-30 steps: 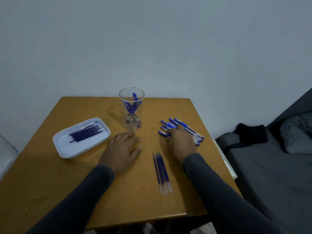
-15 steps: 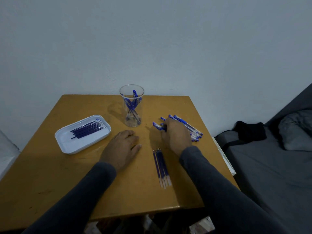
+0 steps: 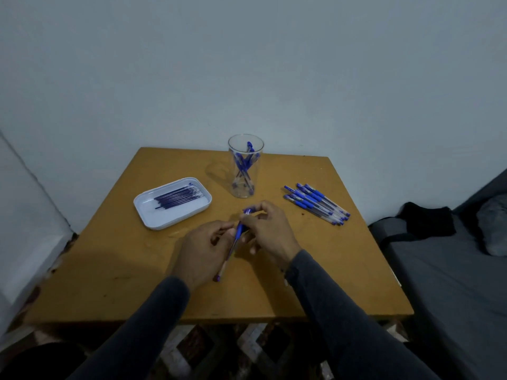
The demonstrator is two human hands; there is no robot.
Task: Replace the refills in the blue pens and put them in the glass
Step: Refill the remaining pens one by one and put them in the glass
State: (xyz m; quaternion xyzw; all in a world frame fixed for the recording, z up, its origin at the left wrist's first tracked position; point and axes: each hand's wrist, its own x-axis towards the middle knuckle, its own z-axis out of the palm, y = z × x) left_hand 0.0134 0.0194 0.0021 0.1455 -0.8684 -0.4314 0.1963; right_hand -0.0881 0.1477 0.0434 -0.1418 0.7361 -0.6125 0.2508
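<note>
Half a second ago the right hand (image 3: 270,229) was flat over the pile of blue pens (image 3: 317,203) and the left hand (image 3: 204,249) lay spread on the worktop (image 3: 343,270). Now both hands have come together in front of the body, holding one blue pen (image 3: 233,244) between them above the worktop. The left hand curls round the clear barrel, with the pen's near end poking out below it; the right hand's fingertips pinch the blue end farthest from the body. That grip suggests the step in hand is opening this pen to draw out its old refill.

The pen pile now lies uncovered, beyond and to the right of the right hand. The glass (image 3: 245,165) stands just beyond the hands with a few blue pens already in it. The white tray (image 3: 145,212) of refills (image 3: 178,197) sits beyond and to the left of the left hand. The refills that lay loose on the worktop between the forearms are now hidden behind the hands. Much of the task is left, judging by the pile.
</note>
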